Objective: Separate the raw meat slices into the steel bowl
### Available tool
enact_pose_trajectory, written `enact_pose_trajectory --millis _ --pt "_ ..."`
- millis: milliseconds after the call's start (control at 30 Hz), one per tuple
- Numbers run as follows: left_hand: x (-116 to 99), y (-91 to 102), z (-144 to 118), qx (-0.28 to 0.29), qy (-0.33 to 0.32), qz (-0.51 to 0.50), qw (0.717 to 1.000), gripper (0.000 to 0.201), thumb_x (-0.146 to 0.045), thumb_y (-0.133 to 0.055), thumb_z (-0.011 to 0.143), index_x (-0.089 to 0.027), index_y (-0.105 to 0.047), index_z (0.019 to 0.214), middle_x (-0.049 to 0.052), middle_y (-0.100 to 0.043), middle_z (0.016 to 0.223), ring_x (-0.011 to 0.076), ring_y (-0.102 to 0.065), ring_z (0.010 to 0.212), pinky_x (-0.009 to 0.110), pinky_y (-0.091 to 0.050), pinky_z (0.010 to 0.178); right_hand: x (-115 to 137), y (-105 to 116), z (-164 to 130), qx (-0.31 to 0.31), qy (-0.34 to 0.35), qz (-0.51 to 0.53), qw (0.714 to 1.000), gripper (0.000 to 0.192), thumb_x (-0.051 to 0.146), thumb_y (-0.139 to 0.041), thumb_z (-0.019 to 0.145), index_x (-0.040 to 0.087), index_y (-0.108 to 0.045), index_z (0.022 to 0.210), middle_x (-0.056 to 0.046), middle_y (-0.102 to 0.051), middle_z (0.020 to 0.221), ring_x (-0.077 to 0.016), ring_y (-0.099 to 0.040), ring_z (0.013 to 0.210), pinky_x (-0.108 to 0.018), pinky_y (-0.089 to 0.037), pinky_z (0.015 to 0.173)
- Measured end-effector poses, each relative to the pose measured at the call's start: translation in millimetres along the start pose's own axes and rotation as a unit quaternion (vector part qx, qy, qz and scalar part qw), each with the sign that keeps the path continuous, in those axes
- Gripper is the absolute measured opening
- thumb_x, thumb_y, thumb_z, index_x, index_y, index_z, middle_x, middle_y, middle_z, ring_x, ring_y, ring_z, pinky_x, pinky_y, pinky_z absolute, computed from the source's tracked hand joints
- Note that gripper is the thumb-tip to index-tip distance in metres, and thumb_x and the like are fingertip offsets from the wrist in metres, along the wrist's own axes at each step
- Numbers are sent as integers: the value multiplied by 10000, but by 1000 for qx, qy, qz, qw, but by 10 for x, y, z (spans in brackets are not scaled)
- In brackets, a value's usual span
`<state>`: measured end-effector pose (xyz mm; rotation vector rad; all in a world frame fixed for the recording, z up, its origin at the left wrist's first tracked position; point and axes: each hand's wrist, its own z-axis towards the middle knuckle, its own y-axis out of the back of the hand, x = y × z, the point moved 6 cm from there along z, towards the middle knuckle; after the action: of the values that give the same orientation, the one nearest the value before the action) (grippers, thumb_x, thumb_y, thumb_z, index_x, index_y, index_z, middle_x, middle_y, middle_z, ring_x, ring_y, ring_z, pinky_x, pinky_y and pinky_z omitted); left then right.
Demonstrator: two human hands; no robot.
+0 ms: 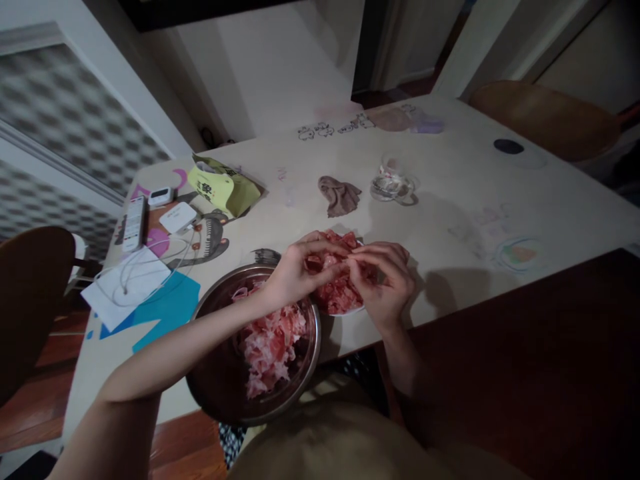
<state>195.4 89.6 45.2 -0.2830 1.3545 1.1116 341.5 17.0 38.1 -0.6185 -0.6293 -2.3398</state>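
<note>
My left hand (295,270) and my right hand (383,280) meet over a white plate (356,309) heaped with red sliced meat (337,293). Both hands pinch the same slice of meat between their fingertips above the heap. Just left of the plate stands a round metal bowl (215,387) at the table's near edge, holding a pile of pale pink separated meat slices (270,343). My left forearm crosses over the bowl.
On the white table (450,200) lie a brown cloth (340,195), a glass mug (390,181), a yellow-green bag (225,187), a remote (134,223), white devices with cables (177,217) and papers (125,287). Wooden chairs stand at the far right (545,117) and left (27,293).
</note>
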Motion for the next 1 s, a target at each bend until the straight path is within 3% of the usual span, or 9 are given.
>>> enact_pose_trajectory --millis 133,367,500,633,800,1000 --pt "21 -19 18 2 14 -6 1000 157 -287 -715 911 -165 -757 1002 64 -654 941 160 -635 876 265 -508 776 -18 -4 -12 8 -10 -1 1000 47 217 -698 894 255 -718 874 -14 -717 921 -177 -680 903 -365 -535 859" --pt "-108 0 59 -3 -25 39 999 52 -153 -733 854 -154 -727 906 44 -620 943 152 -611 887 265 -495 818 -4 -68 -43 15 13 -7 1000 53 193 -664 904 242 -674 887 -23 -706 919 -185 -661 905 -379 -520 871" --pt "-170 -17 60 15 -73 92 993 136 -74 -716 835 -152 -709 946 41 -604 974 150 -609 905 255 -508 828 -8 -73 -71 11 24 -24 999 55 182 -653 912 235 -658 897 -31 -710 929 -182 -661 905 -370 -501 874" --pt "-113 -59 48 40 -79 136 987 197 -22 -678 833 -155 -703 976 53 -601 1036 151 -623 928 255 -519 841 -30 9 -34 3 34 -52 998 59 177 -665 912 236 -663 909 -26 -720 932 -178 -667 907 -373 -477 895" --pt "-71 -54 57 23 -95 162 982 92 -96 -661 901 -150 -715 953 60 -633 997 146 -645 874 247 -537 790 -60 65 7 23 34 -90 995 59 207 -688 921 258 -709 943 -12 -732 920 -178 -683 906 -380 -468 909" --pt "-86 -41 80 25 -117 160 980 217 -129 -667 921 -165 -734 1124 86 -703 1082 166 -695 989 270 -559 890 -101 112 -28 0 -8 -88 996 60 217 -681 924 254 -727 936 -15 -734 905 -176 -684 887 -366 -488 887"
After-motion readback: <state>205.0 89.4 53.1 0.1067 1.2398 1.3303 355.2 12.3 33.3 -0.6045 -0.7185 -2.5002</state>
